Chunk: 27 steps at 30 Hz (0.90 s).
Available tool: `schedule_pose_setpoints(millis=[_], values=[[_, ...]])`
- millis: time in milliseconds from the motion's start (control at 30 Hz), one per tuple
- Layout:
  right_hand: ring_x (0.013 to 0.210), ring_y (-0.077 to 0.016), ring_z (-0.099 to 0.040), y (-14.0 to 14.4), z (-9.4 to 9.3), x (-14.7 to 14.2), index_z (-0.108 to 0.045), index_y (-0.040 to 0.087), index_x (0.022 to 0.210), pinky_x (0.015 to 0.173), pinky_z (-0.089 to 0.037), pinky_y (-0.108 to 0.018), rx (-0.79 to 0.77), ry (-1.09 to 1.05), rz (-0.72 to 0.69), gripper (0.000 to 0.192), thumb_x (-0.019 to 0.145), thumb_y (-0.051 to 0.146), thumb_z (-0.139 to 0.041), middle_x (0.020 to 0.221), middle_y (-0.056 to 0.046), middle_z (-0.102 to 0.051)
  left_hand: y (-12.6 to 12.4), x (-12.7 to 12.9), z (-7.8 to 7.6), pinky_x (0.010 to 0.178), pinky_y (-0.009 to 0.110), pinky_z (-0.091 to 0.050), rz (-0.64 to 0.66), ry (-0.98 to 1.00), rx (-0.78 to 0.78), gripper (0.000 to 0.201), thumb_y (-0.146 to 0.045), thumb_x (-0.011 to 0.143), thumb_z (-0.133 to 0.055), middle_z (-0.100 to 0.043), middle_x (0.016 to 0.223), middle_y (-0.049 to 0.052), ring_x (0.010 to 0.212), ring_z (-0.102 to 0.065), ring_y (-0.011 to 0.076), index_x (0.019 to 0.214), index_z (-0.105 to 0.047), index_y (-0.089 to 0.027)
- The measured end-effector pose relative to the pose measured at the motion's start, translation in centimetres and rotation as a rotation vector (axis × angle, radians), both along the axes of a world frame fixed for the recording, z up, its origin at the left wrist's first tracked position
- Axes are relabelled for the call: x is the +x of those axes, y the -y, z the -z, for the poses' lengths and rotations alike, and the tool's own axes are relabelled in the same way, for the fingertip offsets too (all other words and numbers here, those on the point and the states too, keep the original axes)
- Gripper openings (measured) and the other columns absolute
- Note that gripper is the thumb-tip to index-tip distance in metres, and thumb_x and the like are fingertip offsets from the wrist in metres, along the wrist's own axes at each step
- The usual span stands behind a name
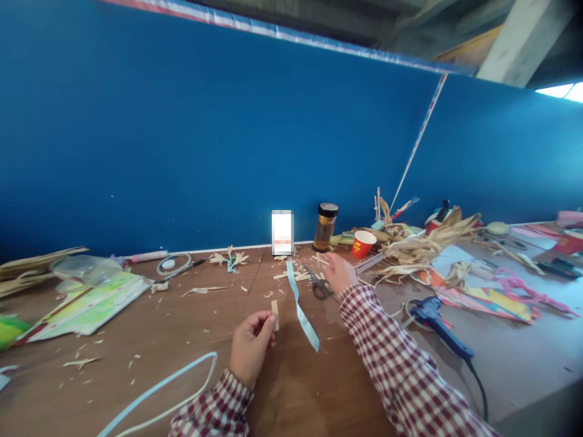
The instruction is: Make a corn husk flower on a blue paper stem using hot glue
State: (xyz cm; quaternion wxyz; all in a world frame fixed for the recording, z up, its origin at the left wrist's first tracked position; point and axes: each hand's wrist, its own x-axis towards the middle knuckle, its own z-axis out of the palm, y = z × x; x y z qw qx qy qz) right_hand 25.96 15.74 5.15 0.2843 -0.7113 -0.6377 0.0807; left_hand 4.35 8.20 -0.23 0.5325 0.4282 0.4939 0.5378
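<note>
Left hand (249, 349) pinching a light, brittle husk strip (274, 314) low down; right hand (337, 271) loosely open, reaching the scissors (320, 285) at center.

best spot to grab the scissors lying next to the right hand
Take the scissors by the dark handle loops, the near end by the right hand. They lie flat on the table with blades pointing away toward the wall, so probably come from above, on the near side.
</note>
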Motion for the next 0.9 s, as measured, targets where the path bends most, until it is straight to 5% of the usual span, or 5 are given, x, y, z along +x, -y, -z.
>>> schedule_pose_setpoints(millis=[100, 433, 733, 900], values=[[0.102, -0.0213, -0.055, -0.9, 0.0, 0.5, -0.053, 0.014, 0.117, 0.086, -0.040, -0.029, -0.037, 0.124, -0.026, 0.038, 0.079, 0.019, -0.050, 0.119, -0.014, -0.054, 0.0, -0.1, 0.1, 0.040, 0.018, -0.041, 0.008, -0.005, 0.007, 0.033, -0.044, 0.061, -0.069, -0.054, 0.051, -0.003, 0.043, -0.048, 0.0084, 0.074, -0.063, -0.014], [0.083, -0.0222, -0.060, -2.7, 1.0, -1.0, -0.067, 0.017, 0.085, 0.072, -0.041, -0.031, -0.206, 0.255, -0.165, 0.015, 0.078, 0.020, -0.054, 0.088, -0.010, -0.066, 0.0, 0.0, 0.1, 0.039, 0.018, -0.039, -0.003, -0.002, 0.017, 0.030, -0.043, 0.064, -0.066, -0.053, 0.054, -0.004, 0.043, -0.048, 0.0078, 0.073, -0.059, -0.015], [0.084, -0.0169, -0.057, -1.9, 1.4, -4.1, -0.065, 0.019, 0.087, 0.074, -0.039, -0.026, -0.092, 0.239, -0.336, 0.020, 0.085, 0.024, -0.046, 0.090, -0.006, -0.065, 0.0, 0.0, -0.3, 0.039, 0.018, -0.040, 0.011, 0.001, 0.004, 0.030, -0.044, 0.065, -0.064, -0.057, 0.059, -0.002, 0.044, -0.048, 0.0076, 0.073, -0.058, -0.015], [0.081, -0.0140, -0.057, 0.3, 1.9, -5.9, -0.064, 0.021, 0.083, 0.073, -0.039, -0.023, 0.008, 0.148, -0.575, 0.014, 0.082, 0.026, -0.051, 0.085, -0.002, -0.065, -0.2, -0.2, 0.3, 0.041, 0.018, -0.041, 0.033, -0.038, 0.022, 0.029, -0.042, 0.070, -0.062, -0.058, 0.062, -0.002, 0.046, -0.049, 0.0075, 0.079, -0.058, -0.015]])
